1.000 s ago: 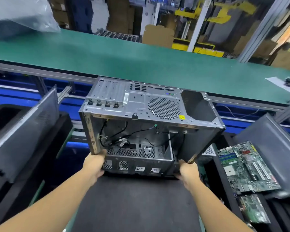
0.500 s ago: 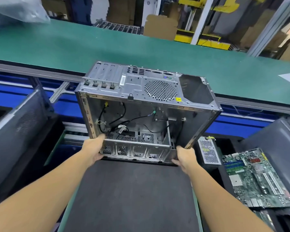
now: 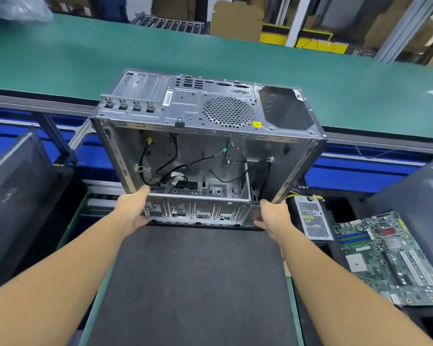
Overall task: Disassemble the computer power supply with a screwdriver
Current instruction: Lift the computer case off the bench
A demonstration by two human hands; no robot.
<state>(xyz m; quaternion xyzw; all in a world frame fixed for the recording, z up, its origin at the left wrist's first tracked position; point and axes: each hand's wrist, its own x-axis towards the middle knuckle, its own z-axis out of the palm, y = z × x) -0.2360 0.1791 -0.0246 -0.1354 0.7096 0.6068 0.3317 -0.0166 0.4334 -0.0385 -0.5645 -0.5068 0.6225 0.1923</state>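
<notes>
Power supply (image 3: 313, 219) lies beside case (image 3: 185, 103) bearing yellow warning sticker (image 3: 256, 124).

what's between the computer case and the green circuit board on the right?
Head view: a perforated metal box with yellow wires, likely the power supply, lies between the case and the circuit board.

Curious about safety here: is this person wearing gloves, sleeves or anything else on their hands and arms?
No. The left hand and right hand are bare, with no gloves. Both forearms are uncovered as far as the view shows: no sleeves, watch or bands in sight.
</notes>
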